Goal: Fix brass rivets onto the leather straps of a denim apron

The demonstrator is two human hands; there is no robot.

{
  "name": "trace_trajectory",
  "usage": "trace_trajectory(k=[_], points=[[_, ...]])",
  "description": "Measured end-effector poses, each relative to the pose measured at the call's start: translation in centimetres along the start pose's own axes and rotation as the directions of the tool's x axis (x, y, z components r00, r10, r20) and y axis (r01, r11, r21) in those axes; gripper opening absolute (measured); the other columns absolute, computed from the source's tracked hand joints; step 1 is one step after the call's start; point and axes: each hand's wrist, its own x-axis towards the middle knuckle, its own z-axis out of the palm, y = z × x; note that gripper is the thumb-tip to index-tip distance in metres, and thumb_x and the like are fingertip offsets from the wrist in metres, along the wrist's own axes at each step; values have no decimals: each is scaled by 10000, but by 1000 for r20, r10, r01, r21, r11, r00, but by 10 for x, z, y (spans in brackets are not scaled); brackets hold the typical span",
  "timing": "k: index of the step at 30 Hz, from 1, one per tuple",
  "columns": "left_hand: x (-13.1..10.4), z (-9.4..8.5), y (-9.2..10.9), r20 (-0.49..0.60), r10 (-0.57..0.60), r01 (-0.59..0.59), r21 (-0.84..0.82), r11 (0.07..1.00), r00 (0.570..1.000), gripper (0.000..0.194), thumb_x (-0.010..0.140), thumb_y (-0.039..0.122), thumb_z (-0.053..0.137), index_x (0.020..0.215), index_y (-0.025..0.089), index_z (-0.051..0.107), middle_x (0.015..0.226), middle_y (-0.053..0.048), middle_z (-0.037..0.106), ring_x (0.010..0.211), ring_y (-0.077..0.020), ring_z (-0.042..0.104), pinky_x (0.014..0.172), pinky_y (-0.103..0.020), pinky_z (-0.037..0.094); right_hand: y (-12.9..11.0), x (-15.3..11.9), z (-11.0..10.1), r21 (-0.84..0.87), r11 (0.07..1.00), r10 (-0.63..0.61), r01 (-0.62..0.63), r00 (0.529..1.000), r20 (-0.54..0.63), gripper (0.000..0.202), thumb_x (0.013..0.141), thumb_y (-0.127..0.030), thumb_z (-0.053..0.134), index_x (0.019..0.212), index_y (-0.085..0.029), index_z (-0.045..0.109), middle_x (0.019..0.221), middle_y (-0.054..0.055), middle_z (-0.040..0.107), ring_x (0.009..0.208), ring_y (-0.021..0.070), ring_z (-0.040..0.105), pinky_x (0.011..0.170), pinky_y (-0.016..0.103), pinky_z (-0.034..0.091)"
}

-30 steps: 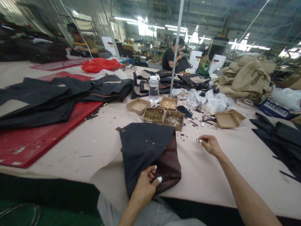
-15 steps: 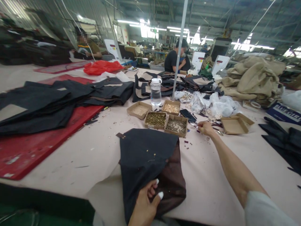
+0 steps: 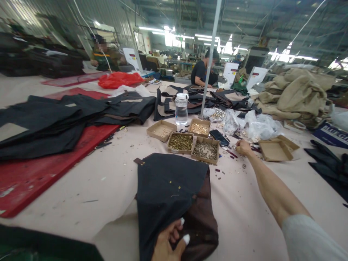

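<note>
A dark fabric piece with a brown lining (image 3: pixel 201 214) lies in front of me, two small brass-coloured studs showing on its dark panel (image 3: pixel 163 170). My left hand (image 3: pixel 171 239) rests at its lower part, fingers loosely curled and thumb apart, white wraps on thumb and a fingertip. Across the table my right hand (image 3: pixel 244 148) has its fingers pinched together among small loose parts and dark strips; whatever is between them is too small to make out. Just left of it lies a phone (image 3: pixel 219 137). Cardboard trays of brass studs (image 3: pixel 180 141) and darker metal pieces (image 3: pixel 205 149) stand beyond the fabric.
A water bottle (image 3: pixel 181 110) stands behind the trays, near a metal pole (image 3: pixel 210 61). Dark fabric pieces (image 3: pixel 46 123) cover a red board (image 3: pixel 89 145) at left. Plastic bags (image 3: pixel 252 123), an open cardboard box (image 3: pixel 274 150) and khaki cloth (image 3: pixel 301 90) are right. Two people sit beyond.
The view has shifted slightly, so the table things sit a little lower. My right hand stays among the small parts, with its fingers pinched. My left hand keeps its place on the fabric.
</note>
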Motion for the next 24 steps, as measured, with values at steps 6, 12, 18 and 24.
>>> trace_trajectory(k=[6,12,18,24], points=[[6,-9,8,111,-24,26,-11,1000,994,484,666,389,722,1074,129,744,902,-81,708,767,-205,611,781,-358,517,-32,-84,-30,188,979,-75,84,996,-52,140,687,-255,586,764,-162,657,665,41,627,635,173,544,588,263,387],[6,-7,36,240,13,8,-85,996,971,452,700,444,765,1034,140,766,959,-105,747,855,-229,660,831,-352,520,-104,-294,21,781,625,-393,-7,861,322,142,708,-309,718,773,-197,663,657,-11,603,589,136,502,545,243,374],[-16,-1,66,384,92,-44,-132,990,919,171,753,265,714,824,119,768,615,-15,650,575,-121,547,562,-228,403,-136,-380,41,838,534,-400,-116,838,371,97,688,-249,725,722,-187,658,613,-32,550,564,109,426,533,235,305],[-32,17,47,248,97,-23,-287,958,964,166,679,226,752,793,107,733,634,-14,643,545,-93,509,546,-219,388,-113,-391,36,804,585,-375,-107,843,386,128,707,-274,754,750,-176,683,638,-14,581,592,131,484,560,253,357]])
